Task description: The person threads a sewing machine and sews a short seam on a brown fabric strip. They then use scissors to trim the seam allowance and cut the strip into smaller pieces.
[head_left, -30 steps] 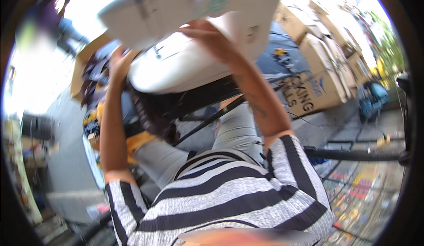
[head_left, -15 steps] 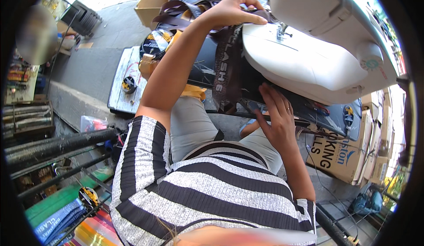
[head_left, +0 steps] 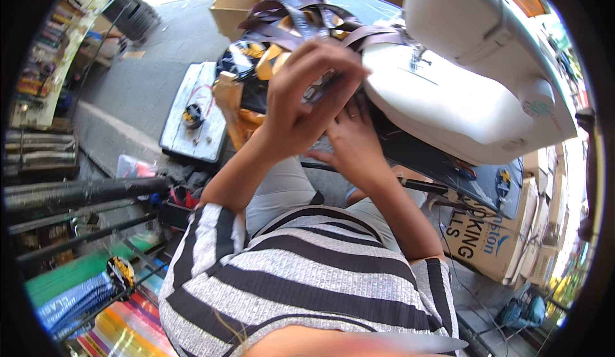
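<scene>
Sewing machine, white, standing on the right part of a dark table, its rounded bed reaching toward the near edge; heap of dark printed straps, looped and piled at the table's far left corner, a loose length running from it to the machine's needle area; left hand, raised over the near edge, left of the machine, blurred, fingers curled over, a lettered piece of strap showing behind them, whether gripped or not cannot be told; right hand, lower and beside the left, at the same near edge, fingers extended and slightly parted, clenched on nothing visible, contact with the dark material beneath them unclear; cardboard box, open, just past the far left corner; yellow ribbon, by the near side of the heap; round black-and-yellow tag, near the right corner; small tool, along the near edge, details too small to tell; white-topped stand, left of the table, a black-and-yellow roll on it; flattened cartons, stacked beyond the right corner; blue bag, on the ground, lower right.
</scene>
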`<state>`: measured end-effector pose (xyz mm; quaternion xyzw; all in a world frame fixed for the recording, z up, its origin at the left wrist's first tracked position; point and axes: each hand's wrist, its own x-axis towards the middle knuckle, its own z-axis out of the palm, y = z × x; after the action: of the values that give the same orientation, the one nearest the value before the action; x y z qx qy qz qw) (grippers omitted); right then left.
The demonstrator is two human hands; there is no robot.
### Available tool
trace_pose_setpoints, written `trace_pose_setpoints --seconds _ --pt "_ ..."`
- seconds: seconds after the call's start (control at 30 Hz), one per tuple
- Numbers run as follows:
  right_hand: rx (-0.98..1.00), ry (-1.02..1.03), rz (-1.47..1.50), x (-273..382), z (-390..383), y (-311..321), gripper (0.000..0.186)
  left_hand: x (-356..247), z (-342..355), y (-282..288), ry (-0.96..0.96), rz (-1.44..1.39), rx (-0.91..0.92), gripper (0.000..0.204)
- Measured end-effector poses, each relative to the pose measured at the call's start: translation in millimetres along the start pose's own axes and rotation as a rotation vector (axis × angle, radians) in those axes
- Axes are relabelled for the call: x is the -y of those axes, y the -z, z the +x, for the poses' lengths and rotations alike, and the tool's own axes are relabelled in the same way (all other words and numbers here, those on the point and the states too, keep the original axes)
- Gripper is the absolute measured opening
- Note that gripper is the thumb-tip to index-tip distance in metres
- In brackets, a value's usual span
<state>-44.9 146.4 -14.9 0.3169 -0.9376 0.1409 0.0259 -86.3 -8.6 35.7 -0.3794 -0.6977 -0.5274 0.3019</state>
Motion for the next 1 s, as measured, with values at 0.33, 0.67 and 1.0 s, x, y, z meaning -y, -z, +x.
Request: trace_pose_setpoints --seconds 0.33,0.67,1.0 --pt "-0.117 -0.153 -0.002 -34 -124 26 0.075 -12 -74 -13 0.34 0.541 0.389 0.069" --pt "-0.496 -0.56 -0.182 -86 -186 69 0.031 12 -11 -20 0.199 0.32 0.132 0.047" --pt "-0.346 -0.376 -0.076 -64 -171 122 0.014 118 97 -68 0.54 0.253 0.613 0.05"
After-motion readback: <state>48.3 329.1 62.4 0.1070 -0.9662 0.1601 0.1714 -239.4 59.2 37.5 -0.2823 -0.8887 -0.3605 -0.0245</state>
